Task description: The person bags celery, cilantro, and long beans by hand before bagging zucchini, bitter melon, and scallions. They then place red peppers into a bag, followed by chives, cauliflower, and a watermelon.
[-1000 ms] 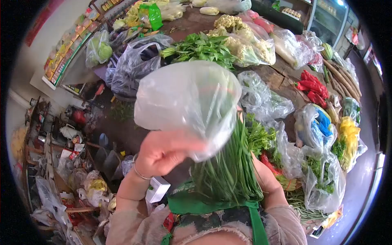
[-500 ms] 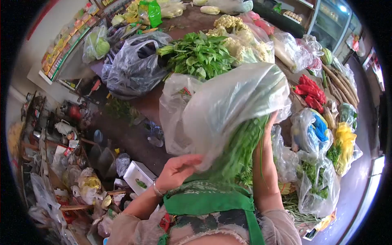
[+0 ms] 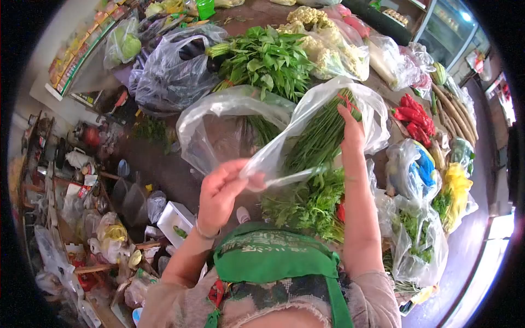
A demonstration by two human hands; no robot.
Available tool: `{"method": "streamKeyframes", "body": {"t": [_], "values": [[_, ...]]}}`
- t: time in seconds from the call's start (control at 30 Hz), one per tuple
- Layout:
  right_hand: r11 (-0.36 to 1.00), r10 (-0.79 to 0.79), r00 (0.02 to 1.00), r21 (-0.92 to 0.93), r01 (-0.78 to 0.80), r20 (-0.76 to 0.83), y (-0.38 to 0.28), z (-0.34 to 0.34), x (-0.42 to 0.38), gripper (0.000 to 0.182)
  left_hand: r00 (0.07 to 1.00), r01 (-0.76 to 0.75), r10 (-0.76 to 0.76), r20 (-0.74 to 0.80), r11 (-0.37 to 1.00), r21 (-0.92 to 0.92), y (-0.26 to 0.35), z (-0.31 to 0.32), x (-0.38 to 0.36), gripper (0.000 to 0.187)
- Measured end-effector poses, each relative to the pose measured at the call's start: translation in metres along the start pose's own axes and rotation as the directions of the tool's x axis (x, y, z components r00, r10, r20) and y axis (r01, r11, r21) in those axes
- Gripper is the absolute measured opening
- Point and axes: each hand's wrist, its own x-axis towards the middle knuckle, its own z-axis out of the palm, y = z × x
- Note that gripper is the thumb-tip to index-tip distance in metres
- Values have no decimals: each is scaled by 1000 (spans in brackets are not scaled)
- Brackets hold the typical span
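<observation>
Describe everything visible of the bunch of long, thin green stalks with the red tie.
The bunch of long, thin green stalks is gathered by a red tie near its upper-right end, where the right hand holds it. In view it slants down-left, spreading slightly, amid the film of a clear, thin plastic bag. Its lower tips are unclear.

Fridge (image 3: pixel 449 35): I see one bright spot glaring
Right edge: white glare, low down
Bag (image 3: pixel 295 120): pale shine
Left fingers (image 3: pixel 232 170): I get blurred tips
Left clutter (image 3: pixel 112 240): dim
Frame edge: strongly curved, corners black
</observation>
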Motion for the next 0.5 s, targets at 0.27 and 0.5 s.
{"method": "streamKeyframes", "body": {"t": [0.27,0.5], "values": [[882,68,986,-472,11,152,-5,-33,-21,57,974,166,-150,170,983,-83,-41,6,23,42],[919,-48,886,-327,220,461,-68,-1,-83,32,958,129,-190,216,954,269,-45,-41,39,42]]}}
